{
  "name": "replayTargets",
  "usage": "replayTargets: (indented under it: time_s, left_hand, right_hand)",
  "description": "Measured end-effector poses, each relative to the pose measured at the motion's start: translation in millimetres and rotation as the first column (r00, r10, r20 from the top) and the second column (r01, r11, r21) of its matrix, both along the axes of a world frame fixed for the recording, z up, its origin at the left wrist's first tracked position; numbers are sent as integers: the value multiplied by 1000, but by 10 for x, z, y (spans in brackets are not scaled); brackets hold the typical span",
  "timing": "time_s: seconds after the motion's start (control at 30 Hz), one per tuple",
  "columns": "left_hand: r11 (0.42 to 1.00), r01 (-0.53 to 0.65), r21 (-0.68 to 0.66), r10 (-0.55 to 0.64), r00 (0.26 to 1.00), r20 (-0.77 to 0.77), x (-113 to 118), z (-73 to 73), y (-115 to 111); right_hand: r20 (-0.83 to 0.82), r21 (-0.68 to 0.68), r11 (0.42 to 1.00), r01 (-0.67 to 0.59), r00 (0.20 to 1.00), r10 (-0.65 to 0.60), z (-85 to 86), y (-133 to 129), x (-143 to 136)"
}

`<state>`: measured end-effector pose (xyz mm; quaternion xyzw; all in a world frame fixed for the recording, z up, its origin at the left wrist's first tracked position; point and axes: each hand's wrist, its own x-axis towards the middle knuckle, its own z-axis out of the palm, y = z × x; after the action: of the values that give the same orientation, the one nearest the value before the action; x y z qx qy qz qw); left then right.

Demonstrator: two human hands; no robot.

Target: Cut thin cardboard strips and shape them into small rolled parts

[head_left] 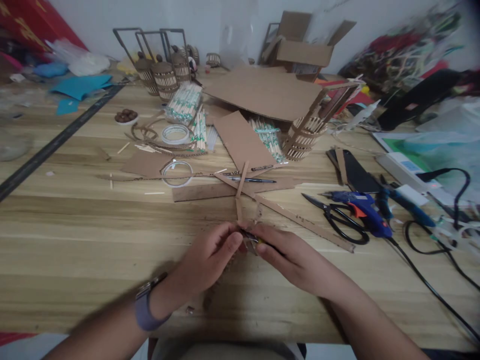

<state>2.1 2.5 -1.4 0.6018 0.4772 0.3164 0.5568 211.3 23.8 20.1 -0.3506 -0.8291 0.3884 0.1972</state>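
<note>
In the head view, my left hand [215,250] is closed, thumb and fingers pinching the near end of a narrow cardboard strip [239,209]. The strip points away from me. My right hand [287,257] meets it from the other side, closed on a small cutter [252,237] with a dark and metal body and a bit of yellow. The fingers cover most of the cutter, and its exact kind is blurred. Just beyond my hands lie a long cardboard strip [300,217], a flat cardboard piece [202,192] and a black pen [255,180].
Scissors [339,215] and a corded blue glue gun [362,207] lie at the right. Tape rolls [176,134], bundled sticks [183,102] and cardboard sheets [262,90] fill the back. A stick-covered bucket [305,137] stands back right, and small lidded buckets [165,80] back left.
</note>
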Motion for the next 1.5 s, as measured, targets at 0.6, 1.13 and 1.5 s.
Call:
replayTargets:
  time_s: [0.6, 1.13, 1.5]
  left_hand:
    - [972, -116, -205, 138, 986, 96, 53, 20, 85]
    - [924, 125, 360, -35, 968, -247, 26, -23, -15]
    - [873, 90, 479, -5, 984, -177, 30, -11, -41]
  right_hand:
    - [164, 500, 858, 116, 960, -225, -138, 68, -18]
    - [-217, 417, 867, 272, 956, -196, -150, -22, -138]
    - [-280, 379, 859, 344, 928, -247, -147, -92, -199]
